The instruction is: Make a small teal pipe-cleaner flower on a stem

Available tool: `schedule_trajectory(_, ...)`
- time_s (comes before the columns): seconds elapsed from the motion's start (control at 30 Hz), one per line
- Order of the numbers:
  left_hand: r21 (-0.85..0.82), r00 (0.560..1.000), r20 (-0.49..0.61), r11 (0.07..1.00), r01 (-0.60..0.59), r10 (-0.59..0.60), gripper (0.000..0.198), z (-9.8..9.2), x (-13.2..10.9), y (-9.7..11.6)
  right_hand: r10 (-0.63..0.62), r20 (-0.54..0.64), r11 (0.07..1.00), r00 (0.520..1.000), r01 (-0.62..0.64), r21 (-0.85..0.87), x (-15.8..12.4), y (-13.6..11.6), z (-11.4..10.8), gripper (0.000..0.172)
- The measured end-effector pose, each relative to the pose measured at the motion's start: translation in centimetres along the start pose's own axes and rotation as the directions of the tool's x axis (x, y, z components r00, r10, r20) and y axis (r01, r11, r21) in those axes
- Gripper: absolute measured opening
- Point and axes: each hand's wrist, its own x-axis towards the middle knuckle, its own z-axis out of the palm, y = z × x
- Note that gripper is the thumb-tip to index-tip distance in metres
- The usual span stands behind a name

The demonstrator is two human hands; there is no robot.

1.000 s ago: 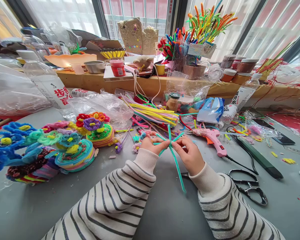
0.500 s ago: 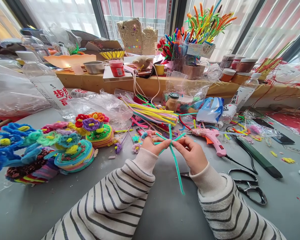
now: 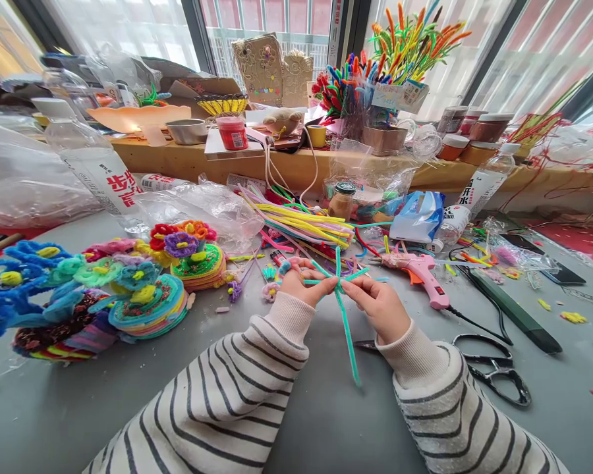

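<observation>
Teal pipe cleaners (image 3: 344, 316) between both hands' fingertips (image 3: 337, 284)

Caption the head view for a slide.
Left hand and right hand pinch crossed teal pipe cleaners above a table, pink glue gun and scissors nearby.

A long-sleeved knitted top is worn, cream-white and crossed by thin dark stripes set evenly apart. On both the left sleeve (image 3: 227, 395) and the right sleeve (image 3: 454, 415) the stripes are ended short of the wrist, where a plain cream ribbed cuff is fitted closely. The right sleeve is seen just beside the black-handled metal scissors (image 3: 494, 375), the left sleeve well apart from them. The left hand (image 3: 304, 284) and the right hand (image 3: 380, 309) are shown bare.
</observation>
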Motion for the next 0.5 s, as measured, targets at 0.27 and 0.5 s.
schedule_trajectory(0.27,0.105,0.986,0.015,0.98,-0.168,0.168,0.039,0.28,-0.67,0.54,0.376,0.243,0.776,0.894,-0.448,0.445,-0.14,-0.3,0.31,0.026)
schedule_trajectory(0.5,-0.051,0.999,0.028,0.999,-0.02,0.022,0.038,0.09,-0.02,0.72,0.246,0.203,0.788,0.948,-0.318,0.527,-0.12,-0.51,0.22,0.024)
